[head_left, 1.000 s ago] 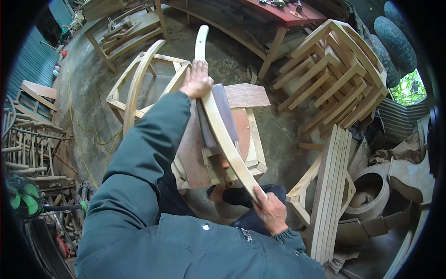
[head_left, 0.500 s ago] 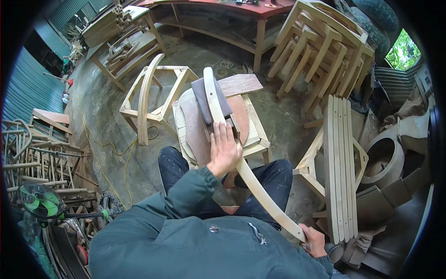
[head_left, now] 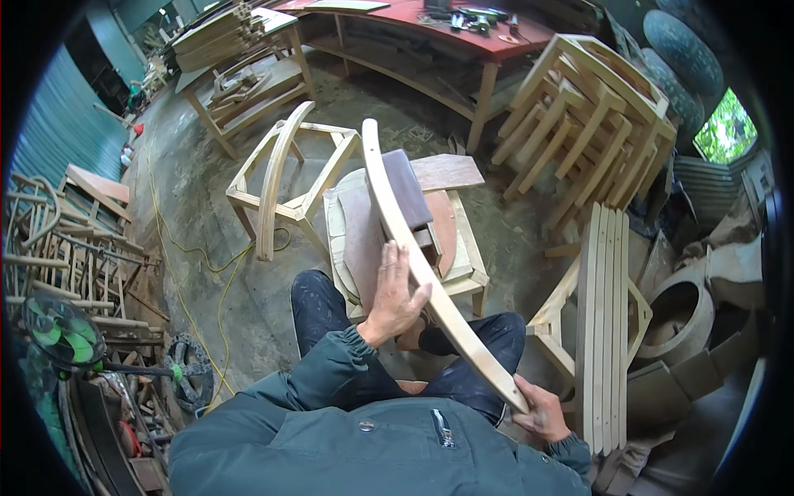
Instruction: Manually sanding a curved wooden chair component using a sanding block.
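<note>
The right hand (head_left: 543,413) is clasping the slat (head_left: 419,256), which is slanting along the left of the block (head_left: 409,190) (contact unclear), while the left hand (head_left: 394,299), its grip loose, is perhaps steadying it too lightly to prevent a sideways swing.

A dark green jacket (head_left: 322,455) fills six o'clock. It has a round, shiny snap (head_left: 366,426), with a silver zipper (head_left: 443,428) at three o'clock from it. The left cuff (head_left: 356,345) is wrinkly. Above, toward twelve o'clock, the pants (head_left: 318,307) look dark blue, maybe black, with pale specks.
</note>
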Demonstrator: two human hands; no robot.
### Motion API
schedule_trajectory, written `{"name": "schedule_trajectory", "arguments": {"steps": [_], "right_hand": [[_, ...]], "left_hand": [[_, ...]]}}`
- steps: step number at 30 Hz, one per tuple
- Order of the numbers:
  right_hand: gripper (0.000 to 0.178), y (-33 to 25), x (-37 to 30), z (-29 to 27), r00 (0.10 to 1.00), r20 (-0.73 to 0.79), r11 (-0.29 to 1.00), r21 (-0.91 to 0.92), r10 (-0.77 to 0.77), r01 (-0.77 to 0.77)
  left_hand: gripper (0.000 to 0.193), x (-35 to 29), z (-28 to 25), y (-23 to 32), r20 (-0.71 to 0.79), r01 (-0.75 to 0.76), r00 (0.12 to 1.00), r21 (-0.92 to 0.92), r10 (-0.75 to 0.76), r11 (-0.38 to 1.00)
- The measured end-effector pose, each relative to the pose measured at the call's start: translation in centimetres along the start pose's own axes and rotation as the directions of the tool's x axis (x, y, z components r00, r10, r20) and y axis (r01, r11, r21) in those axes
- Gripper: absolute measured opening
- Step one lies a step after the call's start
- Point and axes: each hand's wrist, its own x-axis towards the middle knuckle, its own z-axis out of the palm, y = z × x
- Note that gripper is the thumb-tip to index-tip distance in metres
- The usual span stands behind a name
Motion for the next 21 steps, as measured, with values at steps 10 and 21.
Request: {"name": "schedule_trajectory", "arguments": {"steps": [10,21], "right_hand": [[0.085,-7.2,26.3,3.8,0.978,-0.156,0.905,0.382,-0.137,0.187],[0.086,-10.8,23.6,3.1,0.979,-0.153,0.974,0.160,-0.136,0.160]], "left_hand": [[0.090,14.4,-1.5,-4.3,-0.027,0.096,0.995,0.197,-0.092,0.976],[0.088,18.5,-4.5,-6.4,0.143,0.133,0.973,0.283,-0.179,0.950]]}}
